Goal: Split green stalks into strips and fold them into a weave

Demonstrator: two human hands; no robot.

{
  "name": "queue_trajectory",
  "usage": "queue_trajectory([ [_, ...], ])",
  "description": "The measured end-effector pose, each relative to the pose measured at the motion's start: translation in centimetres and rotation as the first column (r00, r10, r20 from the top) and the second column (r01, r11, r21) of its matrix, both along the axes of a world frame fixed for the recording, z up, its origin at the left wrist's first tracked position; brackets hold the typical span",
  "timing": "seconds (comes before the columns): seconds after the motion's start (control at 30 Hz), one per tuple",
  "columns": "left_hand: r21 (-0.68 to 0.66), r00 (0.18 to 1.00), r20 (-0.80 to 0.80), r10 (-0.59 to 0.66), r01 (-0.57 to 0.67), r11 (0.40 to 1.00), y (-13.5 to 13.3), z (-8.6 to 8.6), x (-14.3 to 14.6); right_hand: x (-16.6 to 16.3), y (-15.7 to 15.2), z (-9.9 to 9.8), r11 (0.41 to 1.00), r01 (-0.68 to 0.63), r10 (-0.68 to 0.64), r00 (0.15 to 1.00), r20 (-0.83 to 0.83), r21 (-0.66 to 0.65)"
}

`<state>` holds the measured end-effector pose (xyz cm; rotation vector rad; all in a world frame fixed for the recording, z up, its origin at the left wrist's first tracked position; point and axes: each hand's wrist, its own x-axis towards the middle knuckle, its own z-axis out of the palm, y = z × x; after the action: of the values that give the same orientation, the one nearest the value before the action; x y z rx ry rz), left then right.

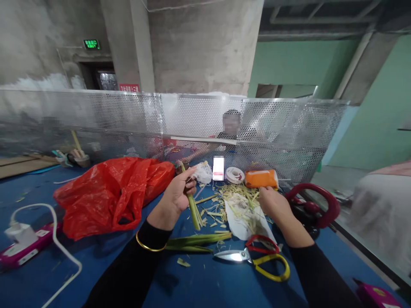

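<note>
Head view: trimmings [234,191] on a blue bench [199,284].
Left hand [179,191] pinches a green stalk [194,212] beside the red bag [109,194]; right hand [276,204], state unclear, by the orange packet [261,179]. Swinging it low could knock the scissors [245,255].

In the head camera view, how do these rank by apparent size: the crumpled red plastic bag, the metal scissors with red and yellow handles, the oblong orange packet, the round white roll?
1. Red plastic bag
2. Metal scissors
3. Orange packet
4. White roll

Whether the right grip [275,204] holds anything is hidden; the bottom edge crops a purple object [379,296]
</note>
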<state>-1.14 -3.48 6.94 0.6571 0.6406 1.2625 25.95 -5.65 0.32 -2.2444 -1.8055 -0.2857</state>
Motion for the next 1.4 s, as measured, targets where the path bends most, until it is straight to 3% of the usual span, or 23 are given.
queue_trajectory([
  [0.13,-0.01,0.991,-0.023,-0.132,0.132,0.991,-1.1,-0.1,1.0,-2.4,-0.6,0.8,0.988,-0.029,0.036,0.998,-0.044,0.15],
  [0.23,-0.015,0.979,-0.044,-0.197,0.197,0.98,-1.8,-0.3,1.6,-3.9,-1.2,1.2,0.95,-0.222,0.273,0.931,-0.241,0.218],
  [0.27,-0.02,0.977,-0.051,-0.206,0.205,0.979,-2.0,-0.4,1.7,-4.4,-1.4,1.3,0.922,-0.321,0.382,0.85,-0.362,0.219],
  [0.33,-0.026,0.976,-0.054,-0.211,0.21,0.977,-2.2,-0.4,1.8,-5.5,-1.8,1.2,0.833,-0.507,0.516,0.569,-0.641,0.22],
  [0.4,-0.014,0.976,-0.047,-0.212,0.212,0.977,-2.2,-0.3,1.7,-6.5,-2.1,1.0,0.771,-0.575,0.49,0.264,-0.831,0.273],
  [0.43,-0.004,0.976,-0.041,-0.212,0.212,0.977,-2.2,-0.3,1.6,-7.0,-2.2,0.9,0.768,-0.561,0.464,0.155,-0.872,0.309],
  [0.6,0.014,0.982,-0.012,-0.19,0.19,0.982,-1.6,0.1,0.8,-6.9,-2.4,1.4,0.857,-0.403,0.285,-0.145,-0.947,0.32],
  [0.77,0.04,0.985,0.039,-0.166,0.164,0.986,-0.8,0.3,0.0,-5.5,-2.4,2.2,0.873,-0.349,0.202,-0.379,-0.903,0.341],
  [0.93,0.011,0.99,0.03,-0.138,0.137,0.99,-0.3,0.3,-0.2,-5.1,-2.0,2.2,0.908,-0.254,0.164,-0.518,-0.84,0.333],
  [1.4,-0.034,0.989,0.072,-0.127,0.13,0.991,-0.1,1.2,-1.1,-4.4,-2.0,2.7,0.939,-0.17,0.136,-0.613,-0.778,0.298],
])
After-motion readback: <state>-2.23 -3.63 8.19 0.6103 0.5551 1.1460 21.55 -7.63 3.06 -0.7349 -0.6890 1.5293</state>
